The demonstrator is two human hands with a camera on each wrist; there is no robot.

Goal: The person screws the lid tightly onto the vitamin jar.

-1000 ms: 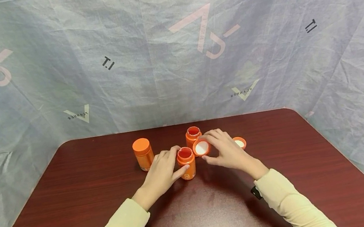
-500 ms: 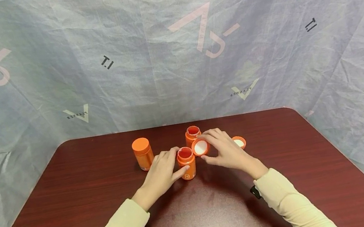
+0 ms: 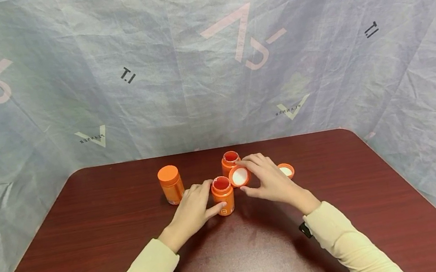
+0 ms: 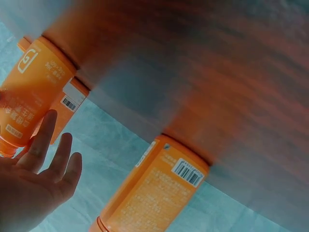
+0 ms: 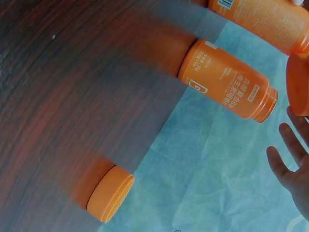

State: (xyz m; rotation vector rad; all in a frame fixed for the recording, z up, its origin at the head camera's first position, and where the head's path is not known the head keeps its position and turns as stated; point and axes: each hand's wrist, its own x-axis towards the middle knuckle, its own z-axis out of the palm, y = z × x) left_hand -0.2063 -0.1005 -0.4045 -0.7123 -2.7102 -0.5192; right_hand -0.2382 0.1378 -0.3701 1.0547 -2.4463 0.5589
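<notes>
In the head view, an open orange bottle point(image 3: 224, 198) stands upright at mid-table. My left hand point(image 3: 193, 209) holds it from the left, thumb on its front and index finger at its far side near the neck. Just right of its mouth, my right hand point(image 3: 268, 180) pinches an orange screw cap point(image 3: 239, 176) on edge, white inside facing me. The right wrist view shows part of this cap point(image 5: 297, 84) at its right edge. Behind, partly covered by the cap, stands another uncapped orange bottle point(image 3: 227, 165).
A capped orange bottle point(image 3: 171, 186) stands left of my left hand. A loose cap point(image 3: 286, 170) lies inside up on the dark red table point(image 3: 68, 245), right of my right hand. Grey cloth point(image 3: 177, 66) hangs behind the table's far edge.
My left thumb and index finger have shifted slightly down and left on the bottle. The cap in my right hand has moved a little left.
</notes>
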